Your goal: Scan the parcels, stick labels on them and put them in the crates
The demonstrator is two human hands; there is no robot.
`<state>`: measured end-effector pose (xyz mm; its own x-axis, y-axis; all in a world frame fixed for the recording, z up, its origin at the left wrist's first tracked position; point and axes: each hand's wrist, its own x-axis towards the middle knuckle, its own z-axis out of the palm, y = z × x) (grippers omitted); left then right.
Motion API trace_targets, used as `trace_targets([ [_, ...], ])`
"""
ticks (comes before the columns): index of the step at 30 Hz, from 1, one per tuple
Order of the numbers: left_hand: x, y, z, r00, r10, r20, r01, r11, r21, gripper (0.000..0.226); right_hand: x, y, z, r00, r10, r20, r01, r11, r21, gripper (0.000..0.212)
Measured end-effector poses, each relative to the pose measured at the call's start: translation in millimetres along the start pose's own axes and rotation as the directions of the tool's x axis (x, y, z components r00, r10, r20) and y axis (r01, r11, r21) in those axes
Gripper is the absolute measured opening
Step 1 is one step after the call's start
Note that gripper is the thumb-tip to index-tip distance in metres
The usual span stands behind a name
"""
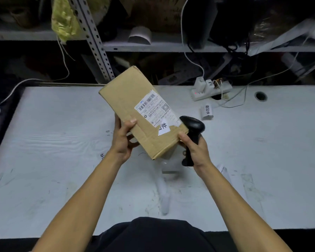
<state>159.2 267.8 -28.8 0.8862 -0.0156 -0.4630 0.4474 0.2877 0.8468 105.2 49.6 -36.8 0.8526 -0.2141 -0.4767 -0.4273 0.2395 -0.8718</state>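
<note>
A long brown cardboard parcel [135,106] is held tilted above the white table [53,160]. A white shipping label [155,108] with barcodes is stuck on its top face, and a smaller white sticker [163,128] with black characters overlaps the label's near corner. My left hand [123,138] grips the parcel's near left edge, thumb on top. In my right hand [195,148] is a black handheld barcode scanner [193,131], gripped by its handle, and the thumb touches the parcel's near right corner. The scanner's head sits beside the parcel's right edge.
A roll of white stickers [206,112] with black characters lies on the table to the right. A white power strip [211,89] with cables sits at the back edge beside a round cable hole [261,96]. Metal shelving [98,51] stands behind. No crates are in view.
</note>
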Motion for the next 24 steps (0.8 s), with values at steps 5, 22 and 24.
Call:
trace_targets([
  [5, 17, 9, -13, 0.989, 0.148, -0.012, -0.145, 0.98, 0.139, 0.091, -6, -42, -27, 0.99, -0.116, -0.079, 0.083, 0.937, -0.341, 0.042],
  [22, 39, 4, -8, 0.984, 0.137, -0.114, -0.115, 0.976, 0.184, 0.101, -55, -120, 11, 0.992, -0.035, 0.125, 0.086, 0.896, -0.436, 0.028],
  [24, 39, 2, -8, 0.985, 0.132, -0.11, -0.111, 0.978, 0.178, 0.102, -57, -122, 11, 0.993, -0.037, 0.114, 0.084, 0.896, -0.437, 0.027],
])
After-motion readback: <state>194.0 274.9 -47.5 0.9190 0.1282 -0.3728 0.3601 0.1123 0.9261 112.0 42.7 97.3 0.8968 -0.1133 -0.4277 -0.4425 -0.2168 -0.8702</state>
